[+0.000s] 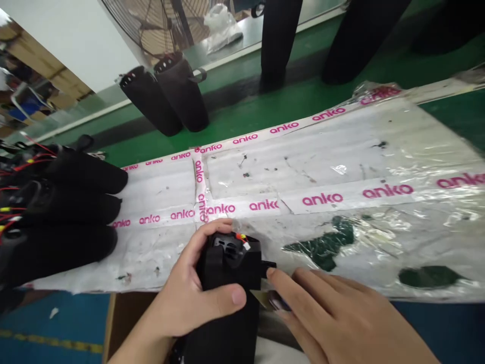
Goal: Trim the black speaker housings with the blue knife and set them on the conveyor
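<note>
My left hand point(200, 288) is wrapped round a black fabric-covered cylinder point(231, 328), its thumb across the near side. The cylinder's top end has a black plastic cap point(227, 247) with openings. A small white connector point(247, 246) with red and yellow wire ends sticks out there. My right hand point(322, 313) is closed at the cylinder's right side around a pointed, blade-like metal tool point(261, 298), mostly hidden by the fingers. Its index fingertip touches a short black tab point(269, 264) that juts from the cap's side.
Several black cylinders point(68, 247) with red wires lie at left. Two more cylinders point(170, 96) stand behind on the green surface point(235, 106), others at back right. Plastic sheeting with pink-lettered tape point(322, 198) covers the bench. A cardboard box point(125, 323) is below the edge; a fan point(159, 25) stands behind.
</note>
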